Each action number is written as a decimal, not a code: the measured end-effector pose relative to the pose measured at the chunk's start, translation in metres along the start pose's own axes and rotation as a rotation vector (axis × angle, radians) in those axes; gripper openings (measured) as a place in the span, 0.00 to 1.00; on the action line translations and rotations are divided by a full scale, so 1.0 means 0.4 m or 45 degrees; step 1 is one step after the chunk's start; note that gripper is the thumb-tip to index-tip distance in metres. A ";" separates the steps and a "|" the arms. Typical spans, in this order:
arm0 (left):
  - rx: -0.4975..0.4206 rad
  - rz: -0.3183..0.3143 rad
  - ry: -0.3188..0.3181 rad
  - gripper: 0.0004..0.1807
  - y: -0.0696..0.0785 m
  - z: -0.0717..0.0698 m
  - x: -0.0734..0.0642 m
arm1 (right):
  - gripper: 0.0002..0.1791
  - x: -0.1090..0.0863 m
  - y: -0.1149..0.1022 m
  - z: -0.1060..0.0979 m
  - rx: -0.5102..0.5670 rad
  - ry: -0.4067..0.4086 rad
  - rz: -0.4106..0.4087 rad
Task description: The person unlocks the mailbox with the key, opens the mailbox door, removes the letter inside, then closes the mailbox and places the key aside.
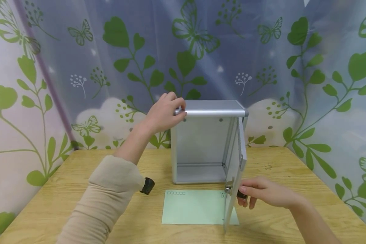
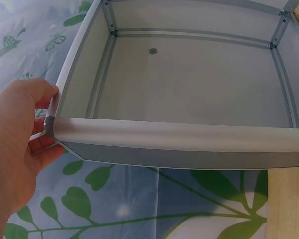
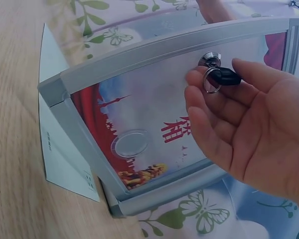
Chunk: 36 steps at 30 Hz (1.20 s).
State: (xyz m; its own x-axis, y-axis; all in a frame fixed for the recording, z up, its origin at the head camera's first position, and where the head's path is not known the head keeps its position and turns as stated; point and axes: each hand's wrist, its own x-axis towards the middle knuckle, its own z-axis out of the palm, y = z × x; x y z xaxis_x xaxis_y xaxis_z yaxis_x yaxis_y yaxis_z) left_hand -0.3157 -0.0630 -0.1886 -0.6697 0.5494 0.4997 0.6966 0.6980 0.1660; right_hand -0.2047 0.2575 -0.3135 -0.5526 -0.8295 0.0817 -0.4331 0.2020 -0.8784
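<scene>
A silver metal box [image 1: 211, 105] stands on the table with its inside facing me. My left hand [image 1: 167, 112] grips its upper left corner, and the left wrist view shows the thumb and fingers [image 2: 42, 144] on either side of that corner. The box's door [image 1: 235, 156] swings out toward me on the right side. By the door's outer face, my right hand [image 1: 268, 192] holds a black-headed key [image 3: 226, 76] between thumb and fingers. This key, with a metal ring [image 3: 206, 84] on it, sits at the round door lock [image 3: 210, 58].
A pale green envelope [image 1: 192, 208] lies flat in front of the box, partly behind the door. A small black object [image 1: 147, 185] shows beside my left cuff. The wooden table [image 1: 79, 169] meets a leaf-and-butterfly patterned curtain [image 1: 140, 51] behind.
</scene>
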 end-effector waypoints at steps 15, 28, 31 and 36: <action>-0.013 0.022 0.025 0.05 -0.003 0.003 -0.002 | 0.16 0.048 0.019 0.030 0.168 0.042 0.011; 0.004 -0.005 -0.007 0.06 0.002 -0.007 -0.001 | 0.19 0.113 0.005 0.060 0.146 0.191 0.174; 0.004 -0.012 -0.009 0.06 0.002 -0.008 -0.001 | 0.20 0.131 0.004 0.067 0.151 0.241 0.219; -0.001 -0.015 -0.014 0.06 0.001 -0.006 -0.001 | 0.21 0.155 0.004 0.077 0.159 0.295 0.250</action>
State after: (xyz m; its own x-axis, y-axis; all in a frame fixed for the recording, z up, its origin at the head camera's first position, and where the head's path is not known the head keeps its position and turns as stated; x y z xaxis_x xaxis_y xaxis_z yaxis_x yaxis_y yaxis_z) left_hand -0.3146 -0.0639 -0.1864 -0.6804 0.5466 0.4880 0.6890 0.7040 0.1721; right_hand -0.2177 0.1903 -0.3241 -0.7703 -0.6376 -0.0025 -0.2195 0.2689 -0.9378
